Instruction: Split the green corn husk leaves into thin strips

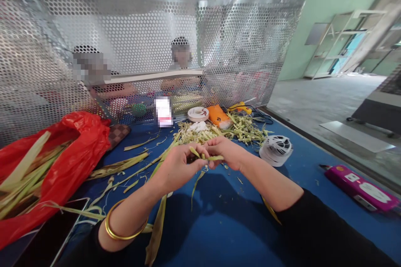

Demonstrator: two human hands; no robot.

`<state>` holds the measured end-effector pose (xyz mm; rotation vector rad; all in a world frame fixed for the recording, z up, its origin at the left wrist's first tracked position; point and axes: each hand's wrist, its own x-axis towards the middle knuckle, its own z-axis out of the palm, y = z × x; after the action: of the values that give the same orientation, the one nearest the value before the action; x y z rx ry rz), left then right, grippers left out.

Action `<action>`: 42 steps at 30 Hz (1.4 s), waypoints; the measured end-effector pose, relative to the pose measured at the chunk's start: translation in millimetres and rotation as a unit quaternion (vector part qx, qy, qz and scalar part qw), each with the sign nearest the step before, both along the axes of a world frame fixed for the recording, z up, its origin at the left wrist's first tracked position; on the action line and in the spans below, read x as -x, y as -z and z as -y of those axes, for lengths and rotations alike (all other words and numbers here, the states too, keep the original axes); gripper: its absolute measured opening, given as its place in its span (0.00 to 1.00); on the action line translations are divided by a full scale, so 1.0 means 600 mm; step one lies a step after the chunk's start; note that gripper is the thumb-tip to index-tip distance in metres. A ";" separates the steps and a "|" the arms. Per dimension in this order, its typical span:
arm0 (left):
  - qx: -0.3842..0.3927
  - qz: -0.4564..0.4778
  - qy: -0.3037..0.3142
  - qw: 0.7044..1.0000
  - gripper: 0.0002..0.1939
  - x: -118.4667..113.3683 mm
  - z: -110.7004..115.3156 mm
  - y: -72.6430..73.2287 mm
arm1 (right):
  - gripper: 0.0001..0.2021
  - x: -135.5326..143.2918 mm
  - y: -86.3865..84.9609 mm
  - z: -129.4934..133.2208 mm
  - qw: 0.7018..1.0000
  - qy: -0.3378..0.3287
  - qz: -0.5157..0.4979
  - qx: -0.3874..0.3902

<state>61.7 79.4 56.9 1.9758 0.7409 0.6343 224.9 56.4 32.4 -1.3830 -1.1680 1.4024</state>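
Observation:
Over the blue table [225, 221], my left hand [178, 164] and my right hand [224, 150] meet, fingers pinched together. Between them is a small green leaf strip [216, 158], folded or knotted, with short ends poking out. Fingers hide part of it, so its exact shape cannot be made out. Just behind the hands lies a pile of pale green leaf pieces [191, 134], with more knotted pieces [246, 129] to its right. Long dried leaf strips [125, 164] are scattered left of my left hand. Another brown strip [158, 233] lies below my left wrist.
At left, a red plastic bag [69, 167] holds long leaves. A tape roll [198, 114], orange packet [218, 116] and yellow tool [240, 107] sit at the back. To the right are a white vented container [275, 150] and purple box [360, 187]. A perforated metal screen [150, 33] stands behind.

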 end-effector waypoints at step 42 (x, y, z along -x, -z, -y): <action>-0.170 -0.026 -0.022 0.985 0.11 -0.002 -0.005 0.019 | 0.12 0.006 -0.001 0.002 0.992 0.063 0.093 -0.057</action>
<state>62.8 82.3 45.3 2.2993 0.7467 0.7790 221.6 54.9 33.0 -1.5035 -1.2379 1.1205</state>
